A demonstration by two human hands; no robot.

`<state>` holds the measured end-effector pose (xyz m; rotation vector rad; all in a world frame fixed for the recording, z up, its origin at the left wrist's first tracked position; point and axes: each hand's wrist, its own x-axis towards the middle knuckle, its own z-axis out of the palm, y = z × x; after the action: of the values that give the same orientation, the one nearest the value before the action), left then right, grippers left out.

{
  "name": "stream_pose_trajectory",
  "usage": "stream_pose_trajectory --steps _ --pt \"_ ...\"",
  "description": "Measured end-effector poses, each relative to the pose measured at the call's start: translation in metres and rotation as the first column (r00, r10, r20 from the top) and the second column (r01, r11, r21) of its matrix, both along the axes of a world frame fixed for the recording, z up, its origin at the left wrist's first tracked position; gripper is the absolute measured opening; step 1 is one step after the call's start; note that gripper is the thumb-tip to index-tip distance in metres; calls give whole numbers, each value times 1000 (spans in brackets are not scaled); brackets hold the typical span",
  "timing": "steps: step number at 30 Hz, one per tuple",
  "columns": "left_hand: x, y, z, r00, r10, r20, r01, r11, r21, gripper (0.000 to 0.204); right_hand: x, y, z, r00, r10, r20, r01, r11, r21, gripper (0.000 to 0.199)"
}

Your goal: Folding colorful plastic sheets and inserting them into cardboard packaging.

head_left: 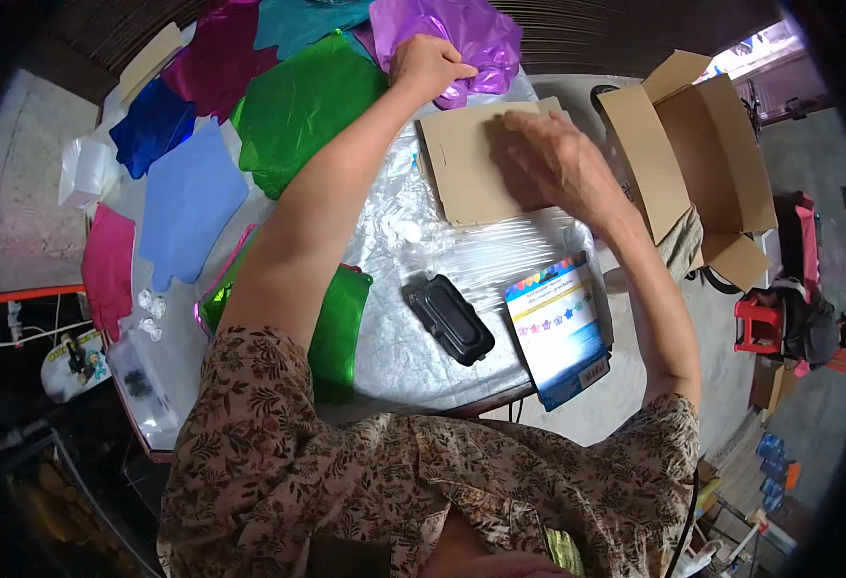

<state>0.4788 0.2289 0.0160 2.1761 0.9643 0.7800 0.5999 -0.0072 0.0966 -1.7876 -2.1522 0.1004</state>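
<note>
At the far side of the table, my left hand (428, 69) is closed on a crinkled, shiny purple foil sheet (486, 39), its fingertips pinching the gathered part. My right hand (568, 164) rests over a flat brown cardboard piece (466, 159), fingers stretched out and slightly apart. Under my left forearm lies a large green foil piece (312, 106). Closer to me are a black lidded plastic case (452, 320) and a printed card packet (558, 328) with coloured star shapes, overhanging the table's front edge.
Blue (153, 130), pale blue (192, 202) and pink foil pieces (108, 260) cover the table's left side. A silvery sheet (384, 250) lies over the tabletop. An open cardboard box (717, 144) stands at the right. A red stool (758, 323) is on the floor beyond.
</note>
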Motion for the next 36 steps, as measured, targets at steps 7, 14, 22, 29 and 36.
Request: stream_pose_trajectory --steps 7,14,22,29,36 --pt "15 2 0 996 88 6 -85 978 -190 31 47 103 -27 970 -240 -41 240 971 -4 29" --pt "6 31 5 972 144 186 -113 979 -167 28 40 163 -59 974 -92 206 97 995 -17 44" --pt "-141 11 203 857 -96 506 132 991 -35 12 22 160 -60 962 -129 240 134 991 -5 53" --pt "-297 -101 220 918 -382 103 269 795 544 20 -9 159 -31 754 -204 -624 164 979 -122 51" --pt "-383 -178 127 918 -224 -326 396 526 753 16 -134 40 8 -38 -434 -900 -490 793 -361 72"
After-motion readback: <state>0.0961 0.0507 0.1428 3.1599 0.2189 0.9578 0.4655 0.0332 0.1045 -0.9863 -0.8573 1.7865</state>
